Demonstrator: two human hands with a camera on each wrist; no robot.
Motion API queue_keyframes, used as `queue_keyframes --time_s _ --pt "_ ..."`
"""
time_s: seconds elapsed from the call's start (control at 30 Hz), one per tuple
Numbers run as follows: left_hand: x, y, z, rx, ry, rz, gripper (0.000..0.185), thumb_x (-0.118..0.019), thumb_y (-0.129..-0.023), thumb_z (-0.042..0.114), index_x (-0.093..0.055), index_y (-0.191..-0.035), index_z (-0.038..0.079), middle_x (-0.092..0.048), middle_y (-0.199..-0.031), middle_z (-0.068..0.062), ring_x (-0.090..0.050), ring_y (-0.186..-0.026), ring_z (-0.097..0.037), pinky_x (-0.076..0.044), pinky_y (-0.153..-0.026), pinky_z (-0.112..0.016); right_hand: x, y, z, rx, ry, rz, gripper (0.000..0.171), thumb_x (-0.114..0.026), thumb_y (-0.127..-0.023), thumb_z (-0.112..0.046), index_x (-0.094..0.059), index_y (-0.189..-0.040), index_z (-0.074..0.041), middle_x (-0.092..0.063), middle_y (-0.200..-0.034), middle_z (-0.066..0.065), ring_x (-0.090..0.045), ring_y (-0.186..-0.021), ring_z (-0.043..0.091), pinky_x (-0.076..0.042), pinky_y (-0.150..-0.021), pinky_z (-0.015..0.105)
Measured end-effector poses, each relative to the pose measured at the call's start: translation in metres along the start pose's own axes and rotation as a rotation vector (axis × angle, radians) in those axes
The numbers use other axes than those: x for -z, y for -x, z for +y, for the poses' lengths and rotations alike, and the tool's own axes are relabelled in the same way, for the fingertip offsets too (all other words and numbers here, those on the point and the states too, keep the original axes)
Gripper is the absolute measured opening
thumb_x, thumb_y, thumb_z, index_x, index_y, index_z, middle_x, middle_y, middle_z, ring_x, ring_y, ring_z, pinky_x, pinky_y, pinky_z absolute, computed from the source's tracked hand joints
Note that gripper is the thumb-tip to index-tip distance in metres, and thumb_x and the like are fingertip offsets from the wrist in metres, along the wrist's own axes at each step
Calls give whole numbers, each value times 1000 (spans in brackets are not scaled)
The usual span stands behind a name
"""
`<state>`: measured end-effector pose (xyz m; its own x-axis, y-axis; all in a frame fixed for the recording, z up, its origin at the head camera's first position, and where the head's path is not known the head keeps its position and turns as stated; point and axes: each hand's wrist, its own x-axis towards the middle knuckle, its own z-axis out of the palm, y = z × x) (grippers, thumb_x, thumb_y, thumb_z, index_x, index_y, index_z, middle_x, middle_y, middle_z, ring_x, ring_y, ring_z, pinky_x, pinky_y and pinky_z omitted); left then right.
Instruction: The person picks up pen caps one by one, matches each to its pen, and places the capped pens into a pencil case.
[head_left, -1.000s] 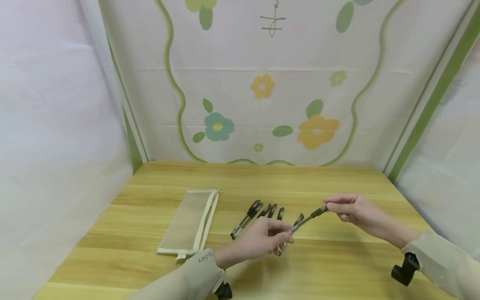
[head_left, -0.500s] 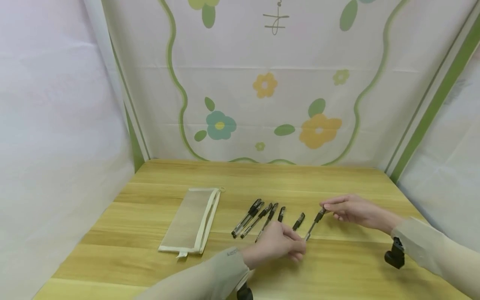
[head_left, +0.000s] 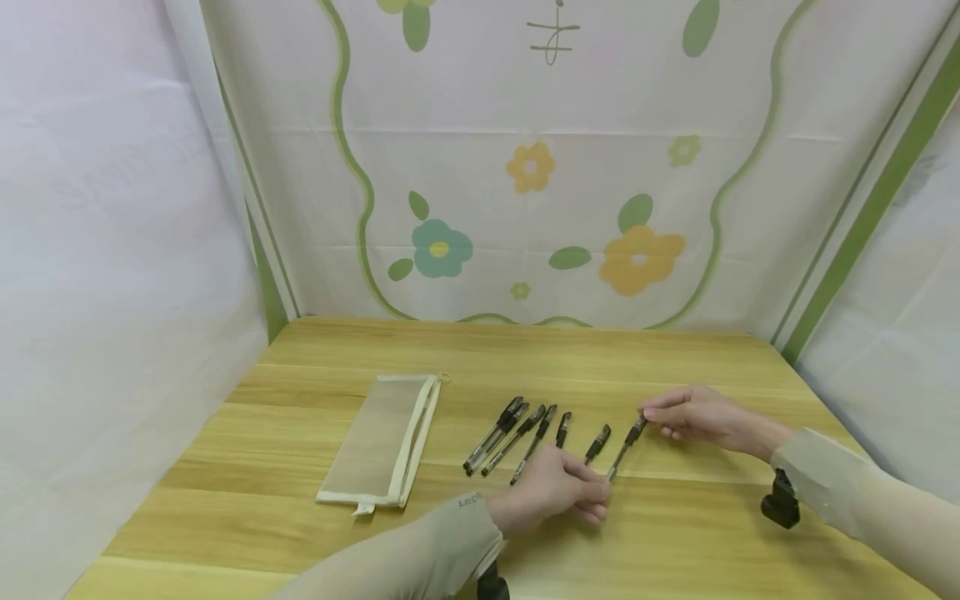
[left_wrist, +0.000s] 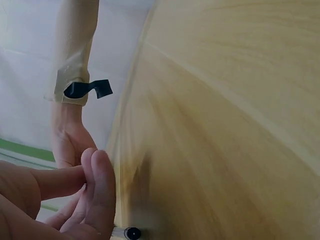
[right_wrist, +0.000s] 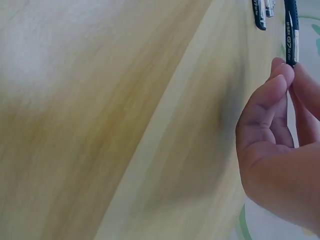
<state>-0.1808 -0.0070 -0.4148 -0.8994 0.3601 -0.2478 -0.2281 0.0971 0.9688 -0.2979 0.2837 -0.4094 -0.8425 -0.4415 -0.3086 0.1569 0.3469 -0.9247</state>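
Observation:
A clear gel pen with a black grip and cap (head_left: 627,445) slants between the two hands in the head view. My right hand (head_left: 701,417) pinches its capped end between thumb and fingertips; the right wrist view shows white lettering on that pen (right_wrist: 290,40). At the lower end, my left hand (head_left: 558,492) pinches the pen, its fingertips hiding the tip. Just left of it lies another black-capped pen (head_left: 597,442), partly covered by the left hand. In the left wrist view, thumb and fingers (left_wrist: 101,180) meet, and a pen end (left_wrist: 132,233) shows below them.
Several similar pens (head_left: 513,437) lie slanted in a loose row on the wooden table (head_left: 360,350). A beige mesh zip pouch (head_left: 375,442) lies flat at their left. Fabric walls (head_left: 480,208) with flower prints enclose the back and sides.
The held pen has swung from a flatter slant to a steeper one, nearer the table. My left hand has moved right and lower, uncovering several pens; my right hand has shifted slightly left.

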Motion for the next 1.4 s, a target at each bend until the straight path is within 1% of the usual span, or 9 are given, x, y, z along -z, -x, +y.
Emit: queue_keyframes --time_s 0.17,0.33,0.43,0.6,0.87,1.03,1.17,1.3,1.4 --pt "-2 1 2 57 -41 -27 5 -73 -82 -5 -74 -83 -1 -69 -67 -13 -70 -62 -26 -58 -58 -31 -6 -3 1 13 88 10 38 -68 -95 -17 -64 -122 9 -68 -101 14 -61 -79 18 -55 -68 30" --pt "-4 1 3 93 -36 -98 6 -67 -87 -5 -73 -88 -6 -69 -69 -16 -71 -66 -29 -58 -61 -34 -12 -7 1 -3 106 7 35 -68 -95 -17 -66 -118 8 -67 -96 14 -60 -77 18 -54 -66 29" --pt "-5 1 4 110 -22 -121 8 -64 -89 -6 -71 -91 -8 -69 -71 -17 -71 -68 -30 -58 -63 -34 -13 -9 -1 -7 117 15 34 -68 -95 -17 -66 -117 8 -67 -95 13 -60 -76 18 -53 -65 28" --pt "-5 1 5 121 -14 -125 9 -63 -88 -7 -70 -94 -9 -69 -72 -18 -71 -70 -31 -58 -64 -34 -15 -12 -4 -10 146 38 34 -69 -94 -19 -67 -116 7 -67 -94 12 -60 -74 17 -53 -63 27" --pt "-2 -2 1 135 47 -185 16 -58 -91 -10 -65 -105 -13 -69 -81 -20 -71 -81 -33 -58 -72 -35 -18 -16 -4 -36 172 95 33 -70 -92 -18 -67 -114 7 -67 -92 12 -62 -72 17 -53 -62 27" --pt "0 -2 1 113 89 -205 18 -54 -93 -8 -64 -108 -13 -68 -86 -21 -70 -82 -33 -58 -73 -36 -22 -16 -5 -45 206 173 31 -72 -91 -17 -69 -110 7 -67 -91 11 -63 -71 18 -54 -63 29" --pt "2 1 4 85 83 -179 22 -54 -94 -5 -59 -115 -12 -68 -86 -20 -70 -80 -32 -58 -72 -37 -25 -14 -5 -42 211 201 27 -69 -93 -15 -69 -110 7 -67 -92 11 -63 -73 20 -55 -64 31" --pt "7 9 9 19 -32 -144 17 -60 -93 -2 -60 -109 -4 -68 -84 -14 -69 -75 -26 -58 -71 -36 -26 -11 -7 -15 199 207 25 -64 -96 -13 -68 -110 8 -67 -94 13 -63 -75 22 -55 -65 32" --pt "15 17 15 -74 -164 -146 14 -64 -93 4 -62 -107 0 -67 -84 -8 -68 -74 -21 -56 -69 -31 -24 -8 -9 14 176 220 26 -61 -97 -13 -66 -110 9 -66 -98 14 -63 -76 23 -56 -65 33"
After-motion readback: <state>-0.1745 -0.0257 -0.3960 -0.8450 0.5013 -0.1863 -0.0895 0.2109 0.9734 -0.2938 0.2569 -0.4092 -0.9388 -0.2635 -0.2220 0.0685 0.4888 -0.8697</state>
